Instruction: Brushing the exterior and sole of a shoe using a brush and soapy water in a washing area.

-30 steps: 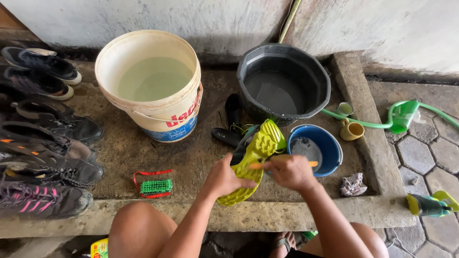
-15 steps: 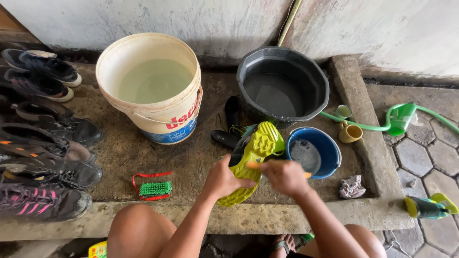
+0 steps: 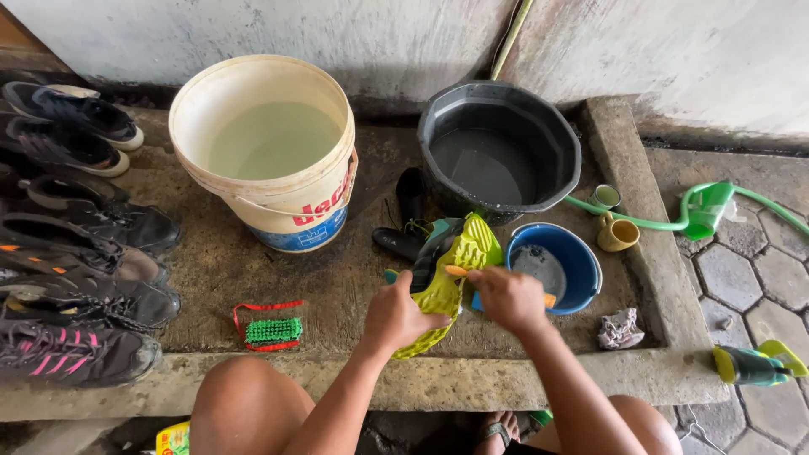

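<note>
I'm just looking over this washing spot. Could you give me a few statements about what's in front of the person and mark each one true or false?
1. The left hand holds a yellow-green shoe. True.
2. The right hand is empty. False: it holds a small brush with an orange handle against the shoe.
3. The white bucket contains water. True.
4. The green scrub brush lies inside the blue bowl. False: it lies on the concrete slab, left of the hands.
5. The black basin stands left of the white bucket. False: it stands to its right.
6. Dark shoes lie lined up at the left. True.
</note>
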